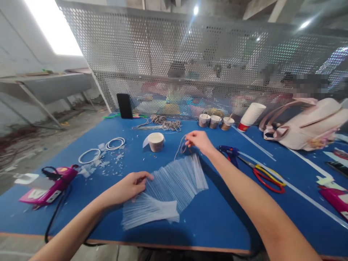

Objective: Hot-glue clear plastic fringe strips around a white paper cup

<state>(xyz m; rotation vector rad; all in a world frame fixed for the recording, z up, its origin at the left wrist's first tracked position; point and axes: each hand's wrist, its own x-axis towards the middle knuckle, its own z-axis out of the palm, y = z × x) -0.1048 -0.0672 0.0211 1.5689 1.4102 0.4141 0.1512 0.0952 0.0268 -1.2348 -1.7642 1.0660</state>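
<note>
A pleated, translucent whitish sheet [171, 181] lies fanned out on the blue table in front of me, its folds running lengthwise. My left hand [136, 185] is at its left side, thumb and index finger closed on the edge of the folds. Above the sheet's far right end, my right hand [199, 141] pinches a thin grey cord [178, 150]. The cord loops down from the fingers towards the sheet's far edge. Just beyond the sheet stands a paper cup [156, 142] with a whitish piece against its side.
To the right lie a blue glue gun [230, 150] and red-and-yellow-handled scissors [269, 177]. White rings [89, 156] and scraps are on the left, near a magenta power strip [54, 185]. Cord bundles [168, 124], small cups [215, 121], stacked cups [251, 116] and a phone [124, 106] stand along the back.
</note>
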